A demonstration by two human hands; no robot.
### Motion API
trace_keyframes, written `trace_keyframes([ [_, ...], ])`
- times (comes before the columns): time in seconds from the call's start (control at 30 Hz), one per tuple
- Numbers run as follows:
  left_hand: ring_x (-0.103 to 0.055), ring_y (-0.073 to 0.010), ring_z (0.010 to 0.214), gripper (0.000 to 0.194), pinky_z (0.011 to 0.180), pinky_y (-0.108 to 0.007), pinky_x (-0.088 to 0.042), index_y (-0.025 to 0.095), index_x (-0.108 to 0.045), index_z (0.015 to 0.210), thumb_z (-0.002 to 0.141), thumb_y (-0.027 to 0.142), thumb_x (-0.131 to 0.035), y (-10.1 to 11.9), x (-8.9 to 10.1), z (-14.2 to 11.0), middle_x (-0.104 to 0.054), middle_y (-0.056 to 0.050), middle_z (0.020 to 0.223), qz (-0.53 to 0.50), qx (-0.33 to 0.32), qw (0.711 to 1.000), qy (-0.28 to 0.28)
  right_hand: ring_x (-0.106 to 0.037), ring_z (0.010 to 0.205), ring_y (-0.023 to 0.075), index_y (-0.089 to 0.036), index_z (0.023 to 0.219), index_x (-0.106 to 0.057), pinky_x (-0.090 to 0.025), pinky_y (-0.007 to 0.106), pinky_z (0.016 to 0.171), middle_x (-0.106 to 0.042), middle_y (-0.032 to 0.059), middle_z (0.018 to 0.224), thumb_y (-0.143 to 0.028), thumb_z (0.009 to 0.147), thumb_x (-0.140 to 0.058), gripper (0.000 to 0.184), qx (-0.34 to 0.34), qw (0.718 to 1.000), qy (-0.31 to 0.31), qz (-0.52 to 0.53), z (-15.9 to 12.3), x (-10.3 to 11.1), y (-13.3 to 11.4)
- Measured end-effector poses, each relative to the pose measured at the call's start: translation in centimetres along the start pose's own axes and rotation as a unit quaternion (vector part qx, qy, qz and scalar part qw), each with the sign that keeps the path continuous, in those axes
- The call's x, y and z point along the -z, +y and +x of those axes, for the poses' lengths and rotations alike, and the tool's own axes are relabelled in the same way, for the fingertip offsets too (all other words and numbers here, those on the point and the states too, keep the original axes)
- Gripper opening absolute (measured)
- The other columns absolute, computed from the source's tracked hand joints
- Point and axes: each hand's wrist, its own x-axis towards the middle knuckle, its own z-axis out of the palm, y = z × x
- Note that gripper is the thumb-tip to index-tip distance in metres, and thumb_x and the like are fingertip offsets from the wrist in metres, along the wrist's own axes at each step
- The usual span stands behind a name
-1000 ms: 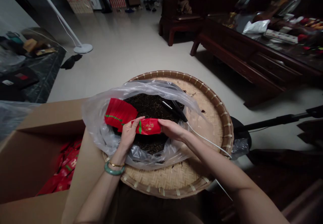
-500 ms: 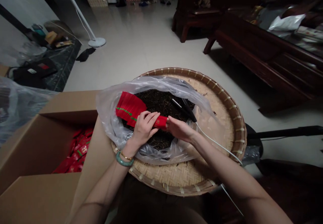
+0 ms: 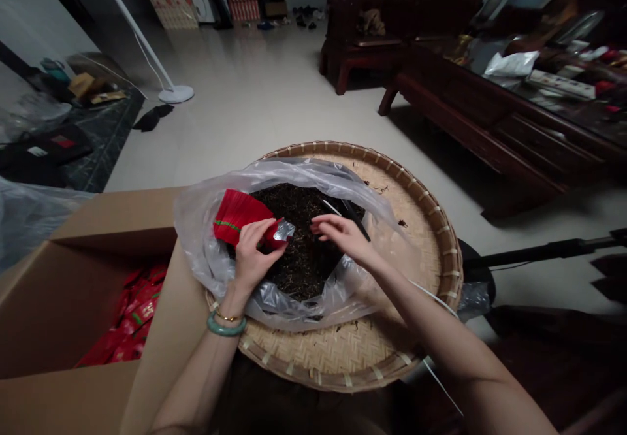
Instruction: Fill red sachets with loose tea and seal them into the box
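The box point(image 3: 157, 321), cut off by the view's edge, holds red packets point(image 3: 140, 311). In the bag point(image 3: 196, 252), a red stack point(image 3: 240, 211) lies on dark leaves point(image 3: 298, 258), its near end hidden by the left hand point(image 3: 249, 252). That hand's thumb and fingers pinch a packet with a silvery mouth point(image 3: 283, 231). The right hand point(image 3: 347, 238) hovers over the leaves, fingers loosely curled; whether they grip anything cannot be told. It partly hides a black tool point(image 3: 356, 218).

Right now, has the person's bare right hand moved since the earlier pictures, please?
Yes, the bare right hand has shifted slightly forward, towards the far rim of the round woven bamboo tray.
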Motion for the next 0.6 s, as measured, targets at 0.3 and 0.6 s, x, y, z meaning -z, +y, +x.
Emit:
trace_keyframes([
  [0.3, -0.059, -0.0198, 0.093, 0.041, 0.078, -0.033, -0.052, 0.017, -0.061, 0.104, 0.069, 0.034, -0.072, -0.9, -0.4, -0.3, -0.060, -0.007, 0.102, -0.053, 0.098, 0.992, 0.065, -0.040, 0.115, 0.0296, -0.025, 0.132, -0.043, -0.043, 0.046, 0.090, -0.041, 0.0143, 0.133, -0.015, 0.073, -0.065, 0.064, 0.147, 0.818, -0.093, -0.548, 0.9, -5.3, 2.9],
  [0.6, -0.058, -0.0180, 0.090, 0.040, 0.071, -0.028, -0.053, 0.017, -0.062, 0.103, 0.069, 0.034, -0.072, -1.2, -0.5, -0.6, -0.057, -0.006, 0.099, -0.084, 0.132, 0.986, 0.062, -0.047, 0.097, 0.0205, -0.022, 0.106, -0.054, -0.047, 0.033, 0.078, -0.050, 0.0074, 0.108, -0.009, 0.073, -0.057, 0.036, 0.152, 0.864, -0.058, -0.477, 2.3, -5.2, 3.6],
])
